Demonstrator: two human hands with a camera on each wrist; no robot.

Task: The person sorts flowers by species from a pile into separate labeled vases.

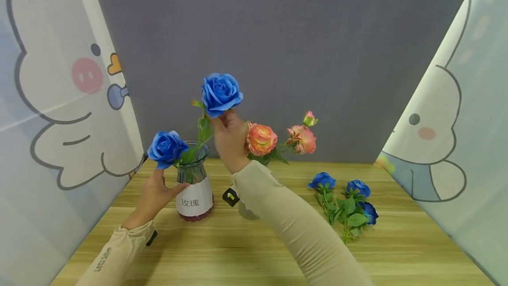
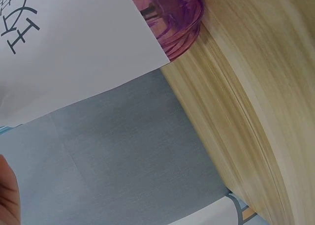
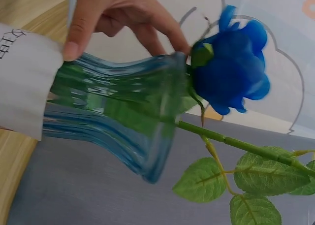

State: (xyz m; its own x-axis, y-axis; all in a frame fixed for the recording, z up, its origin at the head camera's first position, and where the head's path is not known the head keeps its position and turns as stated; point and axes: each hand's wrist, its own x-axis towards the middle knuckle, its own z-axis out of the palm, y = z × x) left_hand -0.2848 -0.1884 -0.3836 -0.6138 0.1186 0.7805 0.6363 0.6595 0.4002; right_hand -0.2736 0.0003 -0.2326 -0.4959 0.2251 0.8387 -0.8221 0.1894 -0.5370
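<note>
At the left of the table, the left hand, fingers spread, touches the labelled vase, where one blue rose already leans; the right hand pinches a second rose, its stem inside; three roses lie uninserted at right.

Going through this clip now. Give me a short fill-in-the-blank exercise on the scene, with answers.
1. The right hand holds a rose whose petals are coloured ____.
2. The vase at the left hand bears a label whose background is ____.
3. The blooms lying on the right side of the table number ____.

Missing words: blue; white; three.
</note>
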